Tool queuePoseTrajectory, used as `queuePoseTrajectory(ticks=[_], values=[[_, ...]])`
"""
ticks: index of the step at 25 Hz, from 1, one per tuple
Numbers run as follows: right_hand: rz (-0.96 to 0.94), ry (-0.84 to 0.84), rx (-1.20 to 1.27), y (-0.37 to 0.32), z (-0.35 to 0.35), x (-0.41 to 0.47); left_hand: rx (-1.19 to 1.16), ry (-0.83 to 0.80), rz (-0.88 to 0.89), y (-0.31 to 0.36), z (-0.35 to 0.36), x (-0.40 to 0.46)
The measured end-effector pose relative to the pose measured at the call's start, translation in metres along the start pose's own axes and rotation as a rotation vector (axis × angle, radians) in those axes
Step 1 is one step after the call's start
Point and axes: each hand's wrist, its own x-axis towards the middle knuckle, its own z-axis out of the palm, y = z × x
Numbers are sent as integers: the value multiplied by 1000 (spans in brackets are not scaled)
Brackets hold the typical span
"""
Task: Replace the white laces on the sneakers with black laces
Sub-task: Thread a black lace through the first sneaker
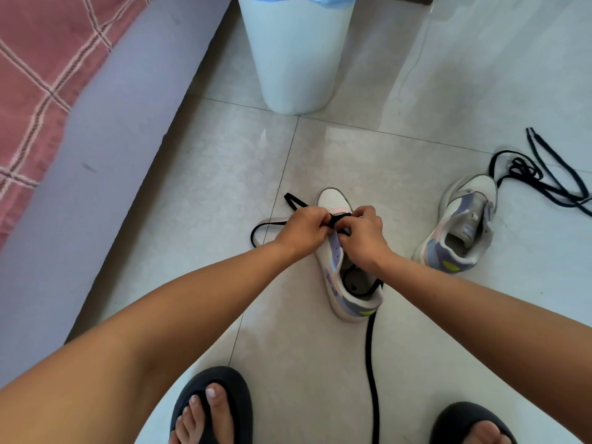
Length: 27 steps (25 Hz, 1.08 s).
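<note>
A: Where is the black lace [371, 357] held?

B: It is pinched by the left hand [304, 233] and right hand [363, 240] over the near sneaker [333, 200], seemingly at the front eyelets.

A: How will it handle?

B: Light and limp; the stiff tip should be gripped. The second sneaker [461, 225] lies unlaced, a spare lace [541, 181] beside it.

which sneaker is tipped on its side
The sneaker on the right, beside the loose black lace. It leans over with no lace; the sneaker under both hands sits upright.
</note>
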Motion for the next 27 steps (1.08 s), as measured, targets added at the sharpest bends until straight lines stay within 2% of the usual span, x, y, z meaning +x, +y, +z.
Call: queuePoseTrajectory(ticks=[2,4,7,9,12,14,16,18,20,22,24,27], values=[[-9,0,-11,0,0,-1,-67,0,-74,0,4,-1],[-26,4,-20,0,0,-1,-173,70,-185,1,5,-6],[-52,19,-59,2,0,-1,-235,125,-211,12,17,-29],[-76,2,-106,0,-2,-1,-178,21,-284,20,32,-56],[-138,-130,-230,-7,-8,2,55,-56,-314,19,49,-77],[-170,-202,-294,-12,-15,1,72,-24,-345,19,50,-74],[-209,-200,-331,-11,-25,-7,7,56,-418,21,44,-66],[-324,-147,-442,-1,-38,-21,-2,93,-442,19,39,-61],[-569,-106,-572,23,-54,-43,10,89,-459,15,34,-58],[-779,-223,-682,56,-68,-78,22,81,-477,13,30,-58],[-866,-356,-926,90,-70,-117,34,75,-487,13,29,-58],[-724,-501,-1099,130,-65,-136,41,58,-493,14,27,-58]])
